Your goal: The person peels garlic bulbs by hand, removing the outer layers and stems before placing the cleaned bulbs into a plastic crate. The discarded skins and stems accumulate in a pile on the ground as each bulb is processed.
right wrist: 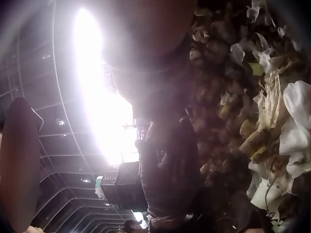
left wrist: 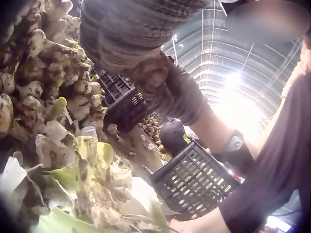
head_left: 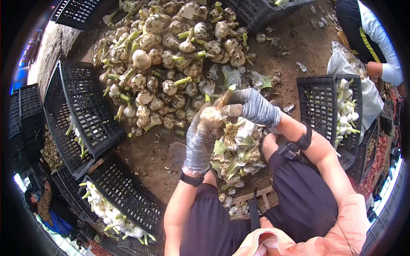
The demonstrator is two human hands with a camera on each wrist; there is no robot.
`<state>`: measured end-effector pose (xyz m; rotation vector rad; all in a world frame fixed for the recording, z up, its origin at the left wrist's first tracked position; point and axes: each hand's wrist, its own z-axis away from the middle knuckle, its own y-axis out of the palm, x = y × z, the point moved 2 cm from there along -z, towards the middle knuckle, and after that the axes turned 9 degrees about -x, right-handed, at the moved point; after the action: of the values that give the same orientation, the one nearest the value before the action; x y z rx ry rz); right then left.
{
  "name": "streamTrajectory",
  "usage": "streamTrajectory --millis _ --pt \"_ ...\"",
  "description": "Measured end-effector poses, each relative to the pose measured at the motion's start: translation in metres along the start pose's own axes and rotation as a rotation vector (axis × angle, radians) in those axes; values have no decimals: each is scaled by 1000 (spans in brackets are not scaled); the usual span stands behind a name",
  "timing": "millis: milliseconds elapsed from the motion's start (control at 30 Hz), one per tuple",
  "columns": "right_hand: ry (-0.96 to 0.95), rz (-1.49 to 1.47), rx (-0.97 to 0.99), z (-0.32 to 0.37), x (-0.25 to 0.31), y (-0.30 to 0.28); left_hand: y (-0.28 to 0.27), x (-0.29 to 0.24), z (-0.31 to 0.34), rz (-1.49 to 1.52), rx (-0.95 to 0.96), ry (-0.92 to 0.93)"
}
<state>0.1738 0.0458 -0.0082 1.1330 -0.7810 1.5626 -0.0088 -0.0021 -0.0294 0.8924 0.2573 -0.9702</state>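
Observation:
A garlic bulb (head_left: 212, 114) with a short cut stem is between my two hands, in front of the knees in the head view. My left hand (head_left: 199, 143), in a striped grey glove, grips the bulb from below. Above and to its right, my right hand (head_left: 257, 106), gloved alike, pinches the bulb at the base of its stem. Peeled skins and leaves (head_left: 239, 149) lie heaped below the hands. Beyond them rises a large pile of soil-stained garlic bulbs (head_left: 164, 64). In the right wrist view, the hands are dark and partly lost to glare.
Black crates of cleaned white garlic stand at left (head_left: 85, 115), lower left (head_left: 132, 192) and right (head_left: 318, 106). Another crate (head_left: 252, 15) sits at the back. One person (head_left: 376, 38) is at upper right, another (head_left: 47, 205) at far left. A white sack (head_left: 367, 94) lies behind the right crate.

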Motion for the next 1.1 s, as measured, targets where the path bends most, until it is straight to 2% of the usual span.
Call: streamTrajectory --millis 67,100,200,233,333,367,400,467,500,600,633,733,800,867,933,967,1033,1067,1100 --pt "-121 68 -10 3 -2 2 3 -2 1 94 -19 -81" --pt "-70 20 2 5 -2 3 3 -3 1 142 -29 -120" --pt "-305 749 113 7 2 6 -24 -1 -21 261 286 -399" --pt "-283 641 103 11 1 9 -11 -15 -14 139 91 -456" --pt "-114 307 26 12 -1 15 2 -13 -10 85 -151 -235" --pt "-50 146 11 12 7 16 1 -12 -9 97 -169 -161" --pt "250 -143 35 10 7 19 2 -11 -9 57 -155 -54" --pt "327 -299 -28 3 4 18 4 -8 -8 -26 -124 158" --pt "378 -365 -27 2 6 20 -5 -4 -10 -98 -40 205" --pt "177 -401 -119 -1 -13 31 5 -7 -6 -321 -125 412" --pt "178 -245 -116 -2 -16 27 5 -11 -5 -311 -132 354" --pt "192 -255 -148 -2 -17 26 5 -14 -6 -170 -49 276" --pt "4 -189 -100 -3 -18 26 14 -20 2 -311 3 353" --pt "32 -216 -84 -2 -20 26 16 -19 3 -390 5 450" --pt "274 -336 -97 -1 -24 29 11 -14 -3 -405 -48 569" --pt "324 -360 -140 1 -20 31 14 -15 -2 -353 -118 558" --pt "194 -66 -148 1 -15 30 0 -15 -6 -311 -147 384" --pt "129 82 -152 1 -14 30 -2 -10 -10 -268 -192 393" --pt "-101 176 -194 -1 -30 32 -2 -7 -15 -226 -236 403"
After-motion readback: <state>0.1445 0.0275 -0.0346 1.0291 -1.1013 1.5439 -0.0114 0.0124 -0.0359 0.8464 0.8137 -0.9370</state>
